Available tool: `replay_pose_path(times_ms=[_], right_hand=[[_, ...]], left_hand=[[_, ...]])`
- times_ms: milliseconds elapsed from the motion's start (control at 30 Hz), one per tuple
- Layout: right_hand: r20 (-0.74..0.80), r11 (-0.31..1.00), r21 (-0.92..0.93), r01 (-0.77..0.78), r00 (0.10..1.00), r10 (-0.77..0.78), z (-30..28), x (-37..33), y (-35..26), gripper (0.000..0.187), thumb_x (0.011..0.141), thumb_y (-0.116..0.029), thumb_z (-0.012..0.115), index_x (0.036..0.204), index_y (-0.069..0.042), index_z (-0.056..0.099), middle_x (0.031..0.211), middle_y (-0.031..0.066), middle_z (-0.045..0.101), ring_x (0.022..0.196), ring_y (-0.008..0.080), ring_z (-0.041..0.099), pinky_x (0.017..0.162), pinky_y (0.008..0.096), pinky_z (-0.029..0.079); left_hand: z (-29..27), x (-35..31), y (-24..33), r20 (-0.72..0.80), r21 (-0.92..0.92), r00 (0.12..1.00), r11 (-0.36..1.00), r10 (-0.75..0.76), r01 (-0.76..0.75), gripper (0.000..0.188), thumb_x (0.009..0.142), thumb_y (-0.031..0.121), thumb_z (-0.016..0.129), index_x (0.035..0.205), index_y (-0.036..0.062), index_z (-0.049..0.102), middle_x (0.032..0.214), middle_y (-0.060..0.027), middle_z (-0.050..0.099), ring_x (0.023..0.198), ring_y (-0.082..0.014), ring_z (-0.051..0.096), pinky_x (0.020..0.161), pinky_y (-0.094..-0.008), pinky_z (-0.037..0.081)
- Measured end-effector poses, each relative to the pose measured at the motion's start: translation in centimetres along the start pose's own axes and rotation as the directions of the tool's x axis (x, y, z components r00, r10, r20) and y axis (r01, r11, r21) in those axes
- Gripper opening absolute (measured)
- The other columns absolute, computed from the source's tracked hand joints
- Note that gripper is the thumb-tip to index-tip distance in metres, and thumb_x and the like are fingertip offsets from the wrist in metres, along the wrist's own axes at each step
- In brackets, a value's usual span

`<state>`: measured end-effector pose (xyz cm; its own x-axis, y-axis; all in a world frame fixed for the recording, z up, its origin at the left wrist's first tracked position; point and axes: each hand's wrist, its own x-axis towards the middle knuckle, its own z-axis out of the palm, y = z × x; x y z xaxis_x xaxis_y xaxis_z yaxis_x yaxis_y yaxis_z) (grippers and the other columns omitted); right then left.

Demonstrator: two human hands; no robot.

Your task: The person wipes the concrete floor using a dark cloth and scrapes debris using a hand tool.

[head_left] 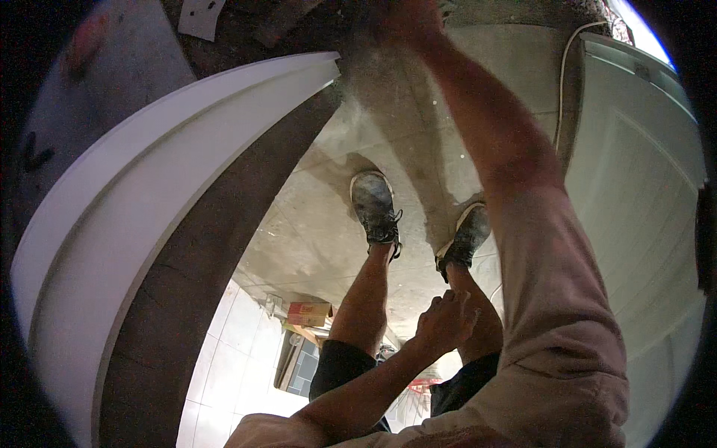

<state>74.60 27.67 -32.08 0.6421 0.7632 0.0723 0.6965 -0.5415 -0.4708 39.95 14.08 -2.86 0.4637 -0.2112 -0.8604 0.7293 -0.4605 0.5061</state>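
Head view looking steeply down. Left hand (pixel 447 319) hangs low in front of the knees, fingers curled loosely together into a soft fist, holding nothing visible, touching nothing. Right arm stretches far up the frame in a pale beige sleeve; right hand (pixel 407 19) sits at the top edge, partly cut off and blurred, cannot tell whether its fingers are spread or closed, or whether it grips anything. It is nearest to the upper end of the long white moulded door-frame trim (pixel 134 194), which curves from the lower left up to the top centre; contact between hand and trim not readable. Beside the trim runs a dark brown bare wall strip (pixel 202 276). Feet in dusty grey sneakers (pixel 376 205) stand on a dusty grey concrete floor (pixel 321 239), the two shoes apart. White panelled door (pixel 642 187) fills the right side, with a thin white cable (pixel 562 89) hanging near its edge. Small orange-brown cardboard box (pixel 308 313) lies on the floor below the left leg, next to white floor tiles (pixel 231 351).
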Motion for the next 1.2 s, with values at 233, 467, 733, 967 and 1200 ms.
replay_pose_path(times_ms=[233,467,733,967,1200], right_hand=[[-0.183,0.996,0.042,-0.077,0.980,0.084,-2.4,-7.8,-2.9,0.042,0.075,-0.011,0.072,0.116,-0.020,0.071,0.133,0.0177,0.053,0.119,0.0387,0.052,0.097,0.0482,0.045],[-0.015,0.991,-0.124,-0.053,0.999,0.052,5.8,-9.4,-10.5,0.042,0.080,-0.017,0.066,0.119,-0.032,0.069,0.132,0.0130,0.048,0.118,0.0363,0.048,0.092,0.0562,0.045],[-0.001,0.900,-0.068,-0.430,0.902,0.431,3.5,-5.7,-9.8,0.036,0.085,-0.023,0.064,0.120,-0.032,0.068,0.125,0.0126,0.049,0.114,0.0402,0.048,0.087,0.0606,0.045],[0.172,0.968,-0.208,-0.140,0.969,0.177,1.4,-3.2,-9.2,0.040,0.086,-0.024,0.064,0.125,-0.031,0.064,0.124,0.0152,0.050,0.112,0.0409,0.052,0.089,0.0587,0.048],[0.675,0.884,-0.016,-0.467,0.648,0.354,-1.2,0.3,-9.1,0.054,0.102,-0.052,0.039,0.148,-0.025,0.044,0.164,0.0177,0.009,0.149,0.0444,0.010,0.116,0.0660,0.016]], left_hand=[[4.1,0.1,-0.6,-0.003,0.012,0.997,0.997,0.074,-0.074,0.043,0.095,0.033,0.057,0.125,0.0023,0.052,0.099,-0.0203,0.057,0.083,-0.0359,0.063,0.067,-0.0445,0.057],[-0.1,1.1,1.0,0.311,-0.069,0.939,0.982,-0.149,0.178,0.054,0.097,0.040,0.054,0.135,0.0004,0.050,0.127,-0.0269,0.057,0.111,-0.0420,0.060,0.094,-0.0519,0.051],[-0.5,0.9,0.9,0.300,-0.140,0.946,0.975,-0.126,0.174,0.053,0.098,0.036,0.053,0.134,-0.0022,0.049,0.131,-0.0262,0.056,0.112,-0.0413,0.060,0.095,-0.0514,0.050],[-1.9,0.6,2.3,0.298,-0.226,0.947,0.955,-0.122,0.194,0.051,0.097,0.035,0.054,0.132,-0.0023,0.051,0.124,-0.0270,0.060,0.110,-0.0414,0.061,0.092,-0.0507,0.052],[-1.3,1.0,1.8,0.248,-0.218,0.963,0.963,-0.104,0.160,0.052,0.097,0.036,0.055,0.132,-0.0024,0.049,0.118,-0.0286,0.062,0.105,-0.0422,0.064,0.089,-0.0510,0.054]])
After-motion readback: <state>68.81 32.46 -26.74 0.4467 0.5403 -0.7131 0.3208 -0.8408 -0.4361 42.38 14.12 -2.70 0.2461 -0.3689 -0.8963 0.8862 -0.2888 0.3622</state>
